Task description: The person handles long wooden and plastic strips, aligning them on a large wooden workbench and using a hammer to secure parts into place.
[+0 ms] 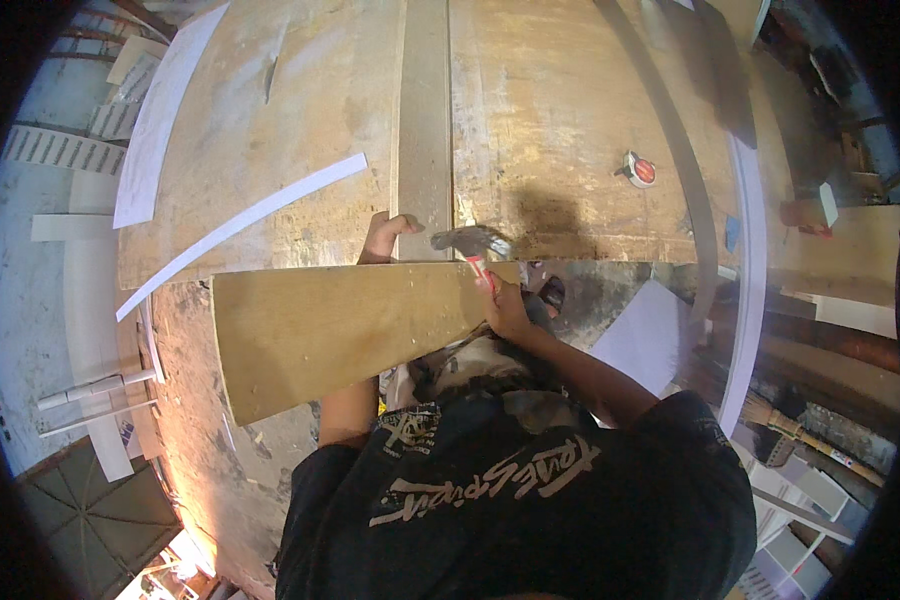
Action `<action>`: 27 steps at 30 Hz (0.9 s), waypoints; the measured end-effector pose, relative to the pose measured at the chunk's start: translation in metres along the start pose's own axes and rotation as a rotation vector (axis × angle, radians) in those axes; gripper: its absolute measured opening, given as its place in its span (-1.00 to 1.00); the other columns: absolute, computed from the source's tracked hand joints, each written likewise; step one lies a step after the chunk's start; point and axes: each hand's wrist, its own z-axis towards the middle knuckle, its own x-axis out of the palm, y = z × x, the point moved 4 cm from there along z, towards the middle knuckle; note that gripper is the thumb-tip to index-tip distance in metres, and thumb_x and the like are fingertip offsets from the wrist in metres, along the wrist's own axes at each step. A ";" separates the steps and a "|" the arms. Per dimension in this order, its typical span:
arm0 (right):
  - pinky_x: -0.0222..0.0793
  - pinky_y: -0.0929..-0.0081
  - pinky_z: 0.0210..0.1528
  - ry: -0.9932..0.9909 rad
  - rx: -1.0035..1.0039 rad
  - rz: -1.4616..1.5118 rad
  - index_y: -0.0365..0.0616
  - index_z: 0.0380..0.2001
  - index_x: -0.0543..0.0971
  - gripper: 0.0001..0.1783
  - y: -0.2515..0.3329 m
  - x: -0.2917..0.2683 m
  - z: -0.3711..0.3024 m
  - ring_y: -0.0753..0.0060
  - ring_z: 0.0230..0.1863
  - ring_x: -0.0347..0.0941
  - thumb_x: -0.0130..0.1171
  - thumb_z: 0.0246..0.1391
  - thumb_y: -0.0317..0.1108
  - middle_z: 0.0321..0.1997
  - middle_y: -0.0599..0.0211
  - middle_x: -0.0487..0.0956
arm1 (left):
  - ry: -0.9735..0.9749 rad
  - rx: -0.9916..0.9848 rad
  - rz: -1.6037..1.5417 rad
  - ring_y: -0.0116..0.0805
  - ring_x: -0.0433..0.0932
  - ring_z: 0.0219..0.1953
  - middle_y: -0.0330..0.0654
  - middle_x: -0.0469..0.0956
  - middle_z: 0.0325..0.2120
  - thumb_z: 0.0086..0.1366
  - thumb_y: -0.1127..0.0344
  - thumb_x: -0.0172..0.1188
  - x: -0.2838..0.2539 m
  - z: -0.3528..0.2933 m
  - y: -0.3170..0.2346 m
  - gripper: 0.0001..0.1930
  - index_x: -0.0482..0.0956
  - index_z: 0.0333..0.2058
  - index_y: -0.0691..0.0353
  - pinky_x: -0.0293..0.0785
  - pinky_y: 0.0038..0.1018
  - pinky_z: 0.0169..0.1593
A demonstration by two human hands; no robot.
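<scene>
A hammer point(477, 252) is gripped in the right hand point(510, 308), with the fingers closed around its red handle. Its metal head is held just beyond that hand, over the near edge of the table point(560, 120); whether anything is touched by the head cannot be told. The right forearm is angled inward and away from the body, with the elbow bent out to the side.

Just left of the right hand, a wooden panel point(340, 335) is tilted across the front of the body, its right end partly covered by that hand. The left arm is passed behind the panel, so that much of the forearm is hidden. The left hand point(385, 238) is shown beyond the panel's upper edge, partly curled, with the thumb laid toward a long board point(425, 130); how firmly anything is held by it cannot be told.

The long board is stretched across the table, away from the left hand. To the left of that hand, a thin white strip point(250, 230) is laid slantwise. Beyond and right of the right hand, a tape measure point(638, 170) is set on the table.
</scene>
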 end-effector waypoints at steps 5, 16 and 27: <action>0.26 0.33 -0.43 -0.019 -0.073 -0.080 -0.22 -0.26 0.50 -0.67 0.024 0.005 -0.002 0.48 -0.53 0.28 -0.07 0.34 -0.14 -0.59 0.21 0.39 | -0.002 0.066 0.049 -0.30 0.55 -0.34 -0.10 0.60 -0.50 0.07 0.28 0.07 -0.011 -0.006 0.013 -0.75 0.60 -0.50 0.39 0.42 -0.41 -0.17; 0.33 0.25 -0.46 -0.077 0.109 0.314 -0.24 -0.28 0.50 -0.67 -0.008 -0.001 0.001 0.23 -0.55 0.47 0.02 0.27 -0.14 -0.61 0.06 0.46 | -0.105 0.499 0.156 -0.27 0.56 -0.30 -0.06 0.62 -0.43 0.07 0.23 0.12 0.019 -0.020 -0.045 -0.71 0.61 -0.39 0.39 0.42 -0.39 -0.16; 0.34 0.09 -0.40 0.196 -0.011 -0.218 -0.16 -0.17 0.50 -0.69 0.010 -0.002 0.002 -0.17 -0.48 0.48 0.05 0.21 -0.14 -0.54 -0.07 0.52 | -0.101 -0.476 -0.651 -0.30 0.48 -0.31 -0.18 0.54 -0.46 0.06 0.21 0.14 -0.038 -0.022 0.090 -0.78 0.55 -0.46 0.27 0.41 -0.38 -0.10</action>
